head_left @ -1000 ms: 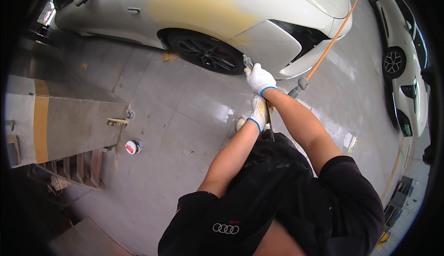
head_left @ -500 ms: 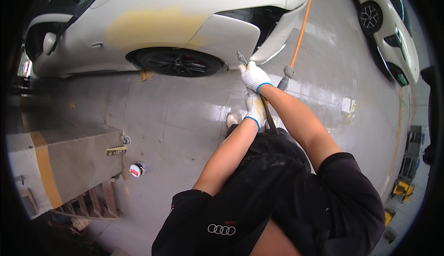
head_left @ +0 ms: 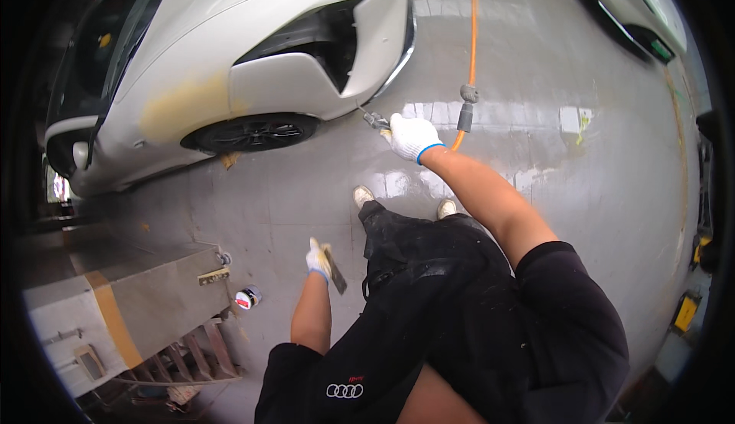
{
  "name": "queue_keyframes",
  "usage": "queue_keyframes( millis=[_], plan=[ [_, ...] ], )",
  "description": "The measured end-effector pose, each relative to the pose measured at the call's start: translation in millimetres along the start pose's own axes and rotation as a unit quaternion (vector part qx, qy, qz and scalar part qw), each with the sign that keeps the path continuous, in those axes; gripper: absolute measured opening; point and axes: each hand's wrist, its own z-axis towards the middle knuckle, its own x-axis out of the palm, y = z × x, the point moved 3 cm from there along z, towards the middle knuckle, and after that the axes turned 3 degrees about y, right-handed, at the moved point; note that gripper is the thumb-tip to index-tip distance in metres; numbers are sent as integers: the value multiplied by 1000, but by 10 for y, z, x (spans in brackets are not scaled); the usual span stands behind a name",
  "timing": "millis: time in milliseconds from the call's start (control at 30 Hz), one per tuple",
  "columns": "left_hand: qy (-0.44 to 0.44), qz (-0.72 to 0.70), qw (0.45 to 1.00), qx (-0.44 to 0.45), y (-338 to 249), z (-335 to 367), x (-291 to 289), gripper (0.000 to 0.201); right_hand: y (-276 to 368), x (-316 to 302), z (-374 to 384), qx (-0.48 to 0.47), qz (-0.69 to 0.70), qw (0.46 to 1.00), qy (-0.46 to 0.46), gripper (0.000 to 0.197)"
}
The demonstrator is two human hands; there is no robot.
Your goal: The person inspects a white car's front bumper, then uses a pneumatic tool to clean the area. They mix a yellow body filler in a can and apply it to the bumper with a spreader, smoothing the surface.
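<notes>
My right hand (head_left: 416, 139), in a white knit glove with a blue cuff, is closed around an air blow gun (head_left: 374, 121). The gun's thin nozzle points toward the lower front corner of a white car (head_left: 295, 83). My left hand (head_left: 316, 258), gloved and stained yellow, is down at my left side. It is closed on a dark, flat, bar-shaped block (head_left: 335, 272), whose exact kind I cannot make out. A dull yellow patch (head_left: 184, 106) covers the car's panel above the dark wheel (head_left: 256, 133).
An orange air hose (head_left: 472, 33) with a grey coupling (head_left: 465, 116) runs behind my right hand. To the left stands a grey bench (head_left: 164, 290) with a yellow-brown stripe. A small round can (head_left: 248, 297) is beside it. Another white car (head_left: 635, 10) is at the far right.
My hands have come apart: the left has swung down and left with the block, while the right stays forward with the blow gun. The view has turned, and the car appears tilted and farther left.
</notes>
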Motion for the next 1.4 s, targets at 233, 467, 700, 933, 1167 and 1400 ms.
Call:
queue_keyframes(
  millis=[233,467,700,933,1167,1400],
  plan=[
    [-67,10,995,-78,1433,-960,-239,68,-1105,-383,-270,16,30,997,-76,42],
    [-33,103,991,-75,1090,-1087,674,57,-1947,-1456,388,18,12,996,-89,45],
    [39,62,997,-12,-709,-209,2584,56,-2797,-2541,1073,38,-8,997,-73,48],
    [121,152,978,75,-2479,-509,4814,60,-3548,-3270,1911,25,53,994,-90,49],
    [49,148,981,114,-2506,-833,5839,54,-4463,-3859,3020,-78,115,987,-86,45],
    [-37,113,993,1,-1609,-1435,6195,57,-5231,-4744,4116,-86,101,991,-26,49]
  ],
)
